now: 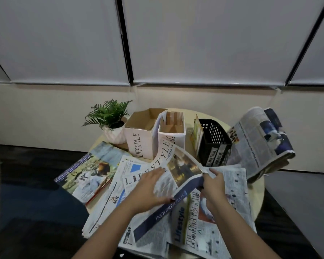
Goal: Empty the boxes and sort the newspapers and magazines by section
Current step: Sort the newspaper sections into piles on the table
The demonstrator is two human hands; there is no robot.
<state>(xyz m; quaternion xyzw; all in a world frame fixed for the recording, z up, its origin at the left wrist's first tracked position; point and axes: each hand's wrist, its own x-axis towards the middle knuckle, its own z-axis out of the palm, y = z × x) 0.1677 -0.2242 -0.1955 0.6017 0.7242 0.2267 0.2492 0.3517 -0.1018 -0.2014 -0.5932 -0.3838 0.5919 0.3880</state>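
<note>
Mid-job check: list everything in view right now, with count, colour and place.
Table: one, pale, round, under everything.
Plant: one, green in white pot, back left.
Cardboard boxes: two, white-wrapped, the left one marked LIFESTYLE, back centre.
Basket: one, black, back right.
Magazine: one, colourful, left edge.
Folded newspaper: one, hanging off right edge.
Loose newspapers: several, spread across front.
Lifestyle section: one, being lifted.
Left hand: flat on the section.
Right hand: pinching its edge.

Centre frame: boxes [140,141] side by side, plant [110,120] left, basket [213,143] right. Below them, newspapers [176,212] strewn on table [258,193]; magazine [86,174] lower left.
</note>
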